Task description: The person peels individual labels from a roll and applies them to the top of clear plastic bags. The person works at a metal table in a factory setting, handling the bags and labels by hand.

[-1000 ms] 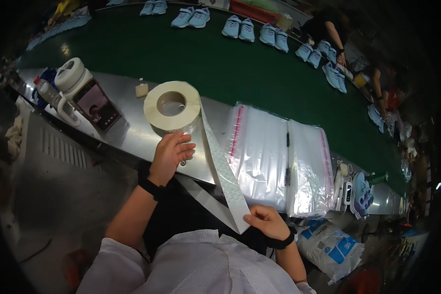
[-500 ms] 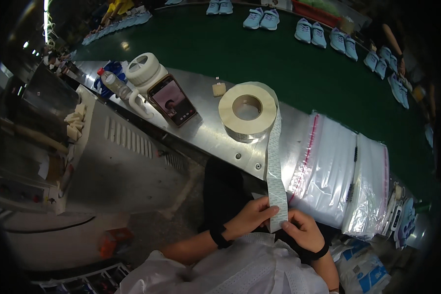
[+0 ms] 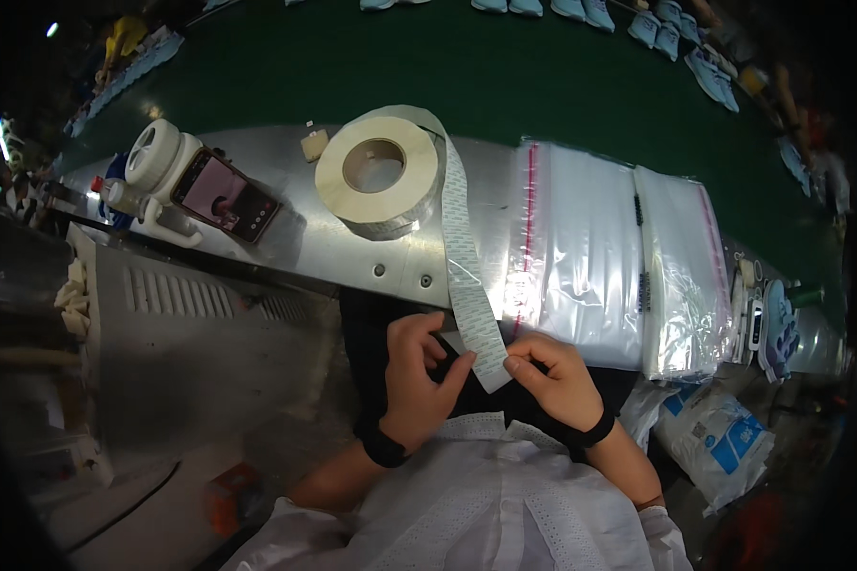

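Observation:
A big roll of cream label tape (image 3: pixel 376 174) rests on the metal bench, and a long printed label strip (image 3: pixel 464 238) runs from it over the bench edge toward me. My right hand (image 3: pixel 560 383) pinches the free end of this strip between thumb and fingers. On the strip's other side is my left hand (image 3: pixel 419 373), its fingers curled loosely and its thumb apart from them, the thumb tip close to the strip's edge. Nothing shows in its grasp. Beside the strip, to the right, lie stacked clear plastic bags (image 3: pixel 581 257) with a pink edge line.
A phone (image 3: pixel 227 197) leans on a white jug (image 3: pixel 160 162) at left. Past the bench, a green conveyor belt (image 3: pixel 286 67) carries light-blue shoes (image 3: pixel 712 80). One shoe (image 3: pixel 779 328) stands right of the bags. A printed plastic sack (image 3: pixel 719 438) sits below at right.
My left hand has let go of the strip and moved left, its fingers opening. The right hand still holds the strip's end. The view has shifted, so the bench appears farther left and higher.

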`<state>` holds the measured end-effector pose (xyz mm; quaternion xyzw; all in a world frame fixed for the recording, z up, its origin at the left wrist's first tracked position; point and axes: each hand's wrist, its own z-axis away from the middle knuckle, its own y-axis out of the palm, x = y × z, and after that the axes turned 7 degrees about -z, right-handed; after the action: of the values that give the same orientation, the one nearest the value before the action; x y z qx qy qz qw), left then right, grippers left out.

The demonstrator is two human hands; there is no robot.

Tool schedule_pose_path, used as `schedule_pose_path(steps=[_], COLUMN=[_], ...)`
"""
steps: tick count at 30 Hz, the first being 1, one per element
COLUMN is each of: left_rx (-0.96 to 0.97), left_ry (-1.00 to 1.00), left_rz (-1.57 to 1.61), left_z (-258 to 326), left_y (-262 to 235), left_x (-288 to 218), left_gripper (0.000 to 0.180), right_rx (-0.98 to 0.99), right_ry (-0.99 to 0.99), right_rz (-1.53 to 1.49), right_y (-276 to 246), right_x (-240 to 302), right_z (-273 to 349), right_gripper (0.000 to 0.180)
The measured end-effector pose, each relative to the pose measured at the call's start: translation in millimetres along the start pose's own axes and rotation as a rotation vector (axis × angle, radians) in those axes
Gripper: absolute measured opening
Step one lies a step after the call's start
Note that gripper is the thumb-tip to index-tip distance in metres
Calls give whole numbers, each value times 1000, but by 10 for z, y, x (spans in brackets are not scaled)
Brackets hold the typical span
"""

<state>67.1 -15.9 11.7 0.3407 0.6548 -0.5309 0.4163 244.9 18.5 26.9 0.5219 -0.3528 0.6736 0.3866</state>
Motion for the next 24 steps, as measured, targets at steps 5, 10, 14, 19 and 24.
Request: schedule_pose_path(steps=[5,10,14,19,24], left_rx=[156,173,260,52,447], left_ry=[223,97,-35,37,-246], left_rz=[-98,17,143,29,548], left_z=[60,60,-94,-258,-426], left_y=[-12,-5,-70,-134,352], left_x=[-45,-70,27,16,-200], left_gripper=[26,18,6,5,21], right_rx=[-4,-52,-125,-15,-645], right_ry=[-69,-217,-252,-193,-295], right_rz=[-129,66,208,308,659], right_y=[121,161,132,-87,-261], right_x=[-43,-26,15,-195,-191], right_z=[-62,-101,-43,178,-88], right_gripper=[7,5,5,6,18])
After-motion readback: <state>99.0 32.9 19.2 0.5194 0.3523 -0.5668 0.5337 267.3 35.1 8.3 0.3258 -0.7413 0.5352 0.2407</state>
